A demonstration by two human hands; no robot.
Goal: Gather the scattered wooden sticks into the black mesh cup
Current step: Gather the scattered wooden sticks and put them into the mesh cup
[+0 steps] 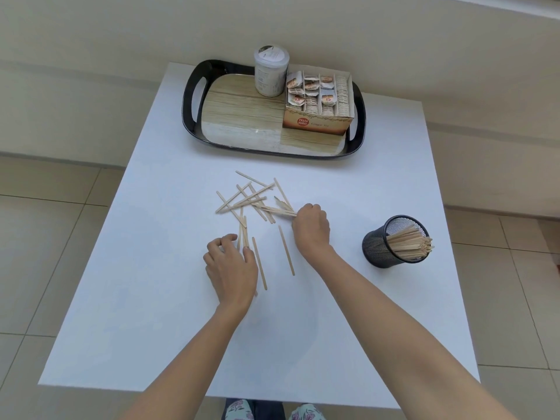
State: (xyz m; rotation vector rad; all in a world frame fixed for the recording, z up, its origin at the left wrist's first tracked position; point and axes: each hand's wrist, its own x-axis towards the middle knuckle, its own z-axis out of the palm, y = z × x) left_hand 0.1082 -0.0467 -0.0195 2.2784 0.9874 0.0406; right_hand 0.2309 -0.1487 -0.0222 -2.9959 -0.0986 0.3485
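Observation:
Several thin wooden sticks lie crossed in a loose pile in the middle of the white table. My right hand grips a small bunch of sticks at the pile's right edge, fingers curled round them. My left hand rests at the pile's near left, fingertips touching sticks that run toward me. Two single sticks lie between my hands. The black mesh cup stands to the right, tilted toward me, with a bundle of sticks in it.
A black tray with a wood-pattern floor sits at the table's far edge. On it stand a round tin and an open box of tea bags. Tiled floor surrounds the table.

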